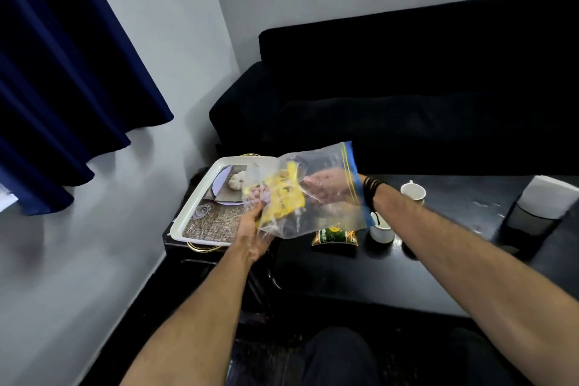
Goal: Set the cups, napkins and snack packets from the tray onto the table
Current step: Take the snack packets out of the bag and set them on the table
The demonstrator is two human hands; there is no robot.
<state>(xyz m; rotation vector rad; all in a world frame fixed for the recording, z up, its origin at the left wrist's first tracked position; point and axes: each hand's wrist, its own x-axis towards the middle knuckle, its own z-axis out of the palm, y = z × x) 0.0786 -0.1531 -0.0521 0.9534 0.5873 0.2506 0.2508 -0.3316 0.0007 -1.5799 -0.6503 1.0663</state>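
I hold a clear zip bag (pixel 326 210) with a blue seal strip between the tray and the table. Inside it lies a yellow snack packet (pixel 282 194). My left hand (pixel 253 235) grips the bag's lower left corner. My right hand (pixel 326 189) is seen through the plastic, holding the bag from behind near its seal. The white tray (pixel 200 200) with a printed picture sits at the left on a low stand. On the black table (pixel 376 273) stand two white cups (pixel 413 191) (pixel 381 230) and a green-yellow snack packet (pixel 334 236).
A white and grey cylinder (pixel 539 210) stands at the table's right end. A black sofa (pixel 407 88) runs behind the table. A blue curtain (pixel 62 72) hangs at the left against the grey wall. My knees are below the table's near edge.
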